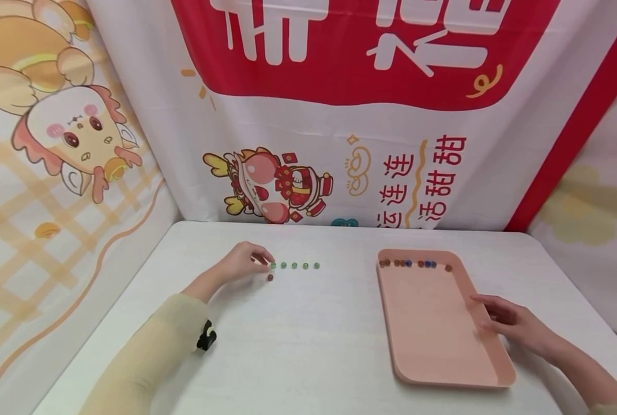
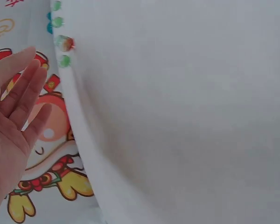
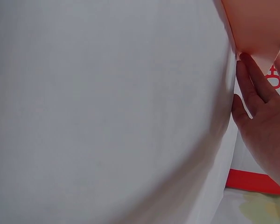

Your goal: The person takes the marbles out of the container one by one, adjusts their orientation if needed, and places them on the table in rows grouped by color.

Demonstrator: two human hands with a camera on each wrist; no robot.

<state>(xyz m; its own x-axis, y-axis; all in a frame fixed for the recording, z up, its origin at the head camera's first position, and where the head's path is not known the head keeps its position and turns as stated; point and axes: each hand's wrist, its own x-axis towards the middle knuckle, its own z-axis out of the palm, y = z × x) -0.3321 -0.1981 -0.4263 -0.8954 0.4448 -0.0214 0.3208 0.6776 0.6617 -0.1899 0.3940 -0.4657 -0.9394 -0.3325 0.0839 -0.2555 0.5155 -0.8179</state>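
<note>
In the head view, my left hand (image 1: 243,260) is at the left end of a row of several green glass marbles (image 1: 294,266). Its fingertips are right beside the first green marble (image 1: 273,266), and a reddish-brown marble (image 1: 270,278) lies just nearer to me. The left wrist view shows this hand (image 2: 16,100) with fingers loosely extended and nothing between them. On the right, my right hand (image 1: 518,325) holds the right rim of a pink tray (image 1: 443,346) with thumb and fingers. Brown and blue marbles (image 1: 428,264) line the tray's far edge.
The white table (image 1: 308,340) ends at the back against a printed red and white cloth (image 1: 339,86). A patterned cloth (image 1: 54,230) hangs at the left side. Bare tabletop lies between the green row and the tray.
</note>
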